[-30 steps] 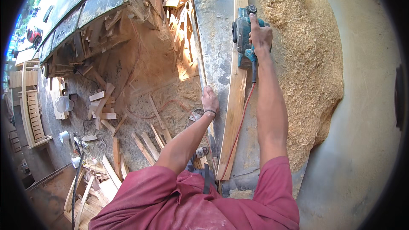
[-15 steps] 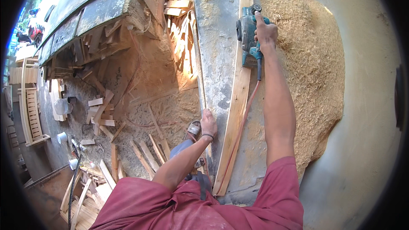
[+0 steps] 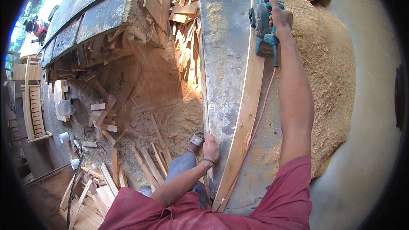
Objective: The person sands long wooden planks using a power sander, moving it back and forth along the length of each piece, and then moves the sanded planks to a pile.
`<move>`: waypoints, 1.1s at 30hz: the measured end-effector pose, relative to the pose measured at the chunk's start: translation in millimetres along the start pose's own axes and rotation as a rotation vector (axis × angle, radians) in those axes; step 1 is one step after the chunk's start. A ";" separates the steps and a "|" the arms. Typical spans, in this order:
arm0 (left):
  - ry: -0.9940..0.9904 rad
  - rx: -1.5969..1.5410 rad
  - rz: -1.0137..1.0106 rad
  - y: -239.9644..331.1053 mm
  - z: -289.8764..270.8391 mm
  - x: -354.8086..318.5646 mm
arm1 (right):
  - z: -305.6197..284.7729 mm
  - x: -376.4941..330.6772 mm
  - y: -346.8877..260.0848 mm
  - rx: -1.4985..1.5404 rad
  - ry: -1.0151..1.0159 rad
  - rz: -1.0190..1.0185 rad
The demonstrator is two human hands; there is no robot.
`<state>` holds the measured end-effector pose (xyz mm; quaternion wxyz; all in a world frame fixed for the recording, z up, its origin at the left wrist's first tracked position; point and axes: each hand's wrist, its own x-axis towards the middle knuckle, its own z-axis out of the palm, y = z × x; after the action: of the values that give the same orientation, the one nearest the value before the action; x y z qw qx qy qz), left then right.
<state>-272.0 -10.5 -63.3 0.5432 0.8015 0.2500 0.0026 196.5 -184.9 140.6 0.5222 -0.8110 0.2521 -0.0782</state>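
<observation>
With the right hand (image 3: 281, 17) clenched on the planer (image 3: 263, 27) at the plank's (image 3: 245, 115) far end, the left hand (image 3: 210, 148), seemingly flat on the workbench's (image 3: 223, 59) near-left edge, might let the plank skid.

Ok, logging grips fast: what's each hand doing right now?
Left hand: resting on the grey workbench edge, grip unclear.
Right hand: closed on the teal electric planer atop the long wooden plank.
</observation>
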 end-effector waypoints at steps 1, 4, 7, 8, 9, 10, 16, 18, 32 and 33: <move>-0.010 0.003 0.011 0.4 -1.3 -0.3 | 2.4 7.0 -1.5 0.016 -0.014 -0.007; -0.100 -0.016 -0.106 9.2 -7.8 0.4 | 8.3 23.5 -5.5 0.012 -0.012 -0.051; -0.180 -0.009 -0.188 -9.0 -4.6 -1.2 | 11.3 45.7 -9.0 0.014 -0.020 -0.064; -0.144 -0.004 -0.134 -6.5 -4.7 0.0 | 10.8 52.8 -9.2 0.014 -0.022 -0.064; -0.099 -0.002 -0.085 0.3 -4.5 -0.6 | 14.5 55.4 -13.2 0.004 -0.020 -0.056; -0.055 0.001 -0.035 4.9 -4.6 -0.3 | 17.8 58.8 -18.0 0.010 -0.020 -0.068; -0.135 0.012 -0.163 12.0 -9.6 0.0 | 30.7 95.5 -23.2 0.000 -0.009 -0.119; -0.119 -0.006 -0.180 11.4 -9.7 -0.9 | 36.7 101.4 -30.0 0.001 0.002 -0.135; -0.185 0.042 -0.237 11.3 -6.3 6.1 | 20.3 108.2 -32.4 0.133 -0.080 -0.085; -0.180 0.051 -0.260 0.5 -1.4 4.6 | 16.9 82.9 -36.2 0.234 -0.102 -0.063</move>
<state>-268.2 -7.6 -63.6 0.5389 0.7728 0.3019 -0.1460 286.4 -200.1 153.9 0.6224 -0.7551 0.1889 -0.0821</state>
